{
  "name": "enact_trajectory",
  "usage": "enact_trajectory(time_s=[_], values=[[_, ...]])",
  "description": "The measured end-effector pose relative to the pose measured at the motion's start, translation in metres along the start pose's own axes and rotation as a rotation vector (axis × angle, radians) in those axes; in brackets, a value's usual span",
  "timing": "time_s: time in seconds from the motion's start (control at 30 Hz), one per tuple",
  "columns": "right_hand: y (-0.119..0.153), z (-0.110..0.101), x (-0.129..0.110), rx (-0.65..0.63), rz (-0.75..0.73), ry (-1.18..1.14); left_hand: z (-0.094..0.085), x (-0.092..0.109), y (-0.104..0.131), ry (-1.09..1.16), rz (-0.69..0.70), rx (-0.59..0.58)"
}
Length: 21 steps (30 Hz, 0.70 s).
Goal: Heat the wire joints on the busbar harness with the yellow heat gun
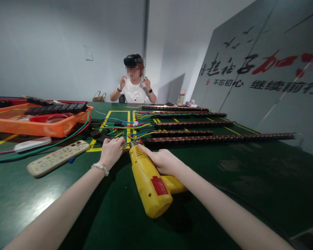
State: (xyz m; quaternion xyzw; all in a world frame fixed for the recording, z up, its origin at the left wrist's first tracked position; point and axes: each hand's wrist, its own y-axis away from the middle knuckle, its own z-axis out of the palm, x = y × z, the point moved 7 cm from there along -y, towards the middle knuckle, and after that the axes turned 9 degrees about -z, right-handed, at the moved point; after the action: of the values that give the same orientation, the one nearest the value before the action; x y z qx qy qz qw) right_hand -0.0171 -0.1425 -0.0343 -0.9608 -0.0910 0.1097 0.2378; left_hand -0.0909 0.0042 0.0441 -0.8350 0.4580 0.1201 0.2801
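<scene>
Your right hand [163, 160]: wrapped around the yellow heat gun [146, 173], lower centre, nozzle [133, 143] toward the top | your left hand [111, 151]: pinching wire ends [123, 146] beside it, mid-frame | black strips [198, 139]: right of centre | orange basket [55, 130]: left edge

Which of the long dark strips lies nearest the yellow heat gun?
The frontmost strip, closest to the yellow heat gun. Its right end reaches farther right than any of the other strips, which lie behind it.
</scene>
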Motion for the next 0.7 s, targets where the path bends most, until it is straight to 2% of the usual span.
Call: enact_trajectory(time_s=[0.17,0.3,0.7], values=[[-0.015,0.003,-0.014,-0.023,-0.106,-0.037,-0.002,-0.005,0.0,0.081,-0.026,-0.003],[-0.015,0.002,-0.013,-0.025,-0.085,-0.061,-0.003,-0.005,0.0,0.029,0.009,0.016],[-0.012,0.004,-0.006,-0.022,-0.022,-0.121,0.001,-0.001,-0.002,-0.129,0.102,-0.032]])
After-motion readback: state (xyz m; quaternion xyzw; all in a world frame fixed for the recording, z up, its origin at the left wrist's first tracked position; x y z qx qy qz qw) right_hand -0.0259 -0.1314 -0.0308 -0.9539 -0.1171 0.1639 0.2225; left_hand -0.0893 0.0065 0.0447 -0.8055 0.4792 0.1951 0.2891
